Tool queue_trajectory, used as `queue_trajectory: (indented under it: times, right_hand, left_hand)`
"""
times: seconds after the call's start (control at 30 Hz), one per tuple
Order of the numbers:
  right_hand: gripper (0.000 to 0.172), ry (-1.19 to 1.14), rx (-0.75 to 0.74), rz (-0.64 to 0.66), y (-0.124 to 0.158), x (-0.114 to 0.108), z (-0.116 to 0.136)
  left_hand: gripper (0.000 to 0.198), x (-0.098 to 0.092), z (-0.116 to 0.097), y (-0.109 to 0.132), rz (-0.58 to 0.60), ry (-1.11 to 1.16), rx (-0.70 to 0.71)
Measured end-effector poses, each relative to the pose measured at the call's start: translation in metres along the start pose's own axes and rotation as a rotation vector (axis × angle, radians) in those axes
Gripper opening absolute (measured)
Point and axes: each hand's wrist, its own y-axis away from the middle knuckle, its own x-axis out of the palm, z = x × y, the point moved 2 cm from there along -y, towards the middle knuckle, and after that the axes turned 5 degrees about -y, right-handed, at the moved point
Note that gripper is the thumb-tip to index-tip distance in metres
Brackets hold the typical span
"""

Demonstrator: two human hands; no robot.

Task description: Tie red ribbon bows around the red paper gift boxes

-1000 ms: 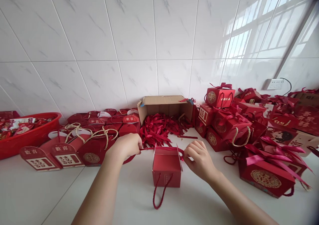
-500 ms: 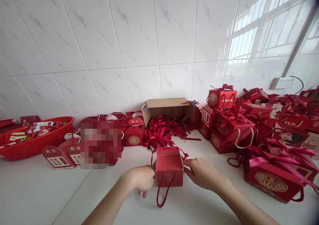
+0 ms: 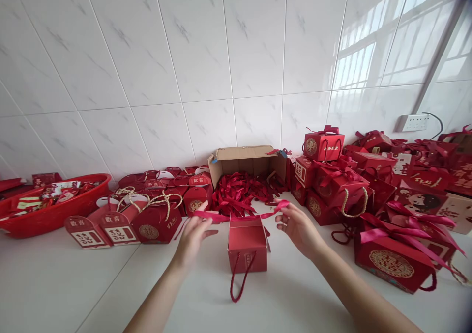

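Note:
A small red gift box (image 3: pixel 247 250) with a red cord handle stands on the white counter in front of me. A red ribbon (image 3: pixel 241 217) stretches across just above its top. My left hand (image 3: pixel 194 234) holds the ribbon's left end between thumb and fingers, left of the box. My right hand (image 3: pixel 298 226) holds the right end, right of the box. Both hands hover at about the height of the box top.
An open cardboard box (image 3: pixel 248 160) spilling red ribbons lies behind by the tiled wall. Flat and folded red boxes (image 3: pixel 147 220) sit left, a red basin (image 3: pixel 51 210) far left. Finished ribbon-tied boxes (image 3: pixel 394 254) pile up on the right. A wall socket (image 3: pixel 412 122) is far right.
Both hands rose from the sides of the box and moved apart, pulling the ribbon out straight above the box top. The view shifted slightly.

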Motion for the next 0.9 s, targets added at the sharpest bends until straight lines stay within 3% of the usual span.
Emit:
queue_trajectory:
  times: [0.13,0.33,0.63,0.9]
  right_hand:
    - [0.027,-0.105,-0.088,-0.08,-0.009,-0.006,0.011]
    - [0.03,-0.106,-0.189,-0.055,-0.01,0.0,0.035]
    - [0.02,0.105,-0.4,0.125,-0.015,0.047,0.092]
    - [0.015,0.069,-0.462,0.133,-0.01,0.078,0.101]
  left_hand:
    - [0.044,-0.007,-0.02,-0.003,-0.096,-0.054,0.076]
    - [0.052,-0.017,-0.055,-0.007,-0.006,-0.263,0.14]
    - [0.038,-0.023,-0.127,-0.006,-0.01,-0.708,0.291]
    - [0.035,0.004,-0.136,-0.005,0.032,-0.632,0.42]
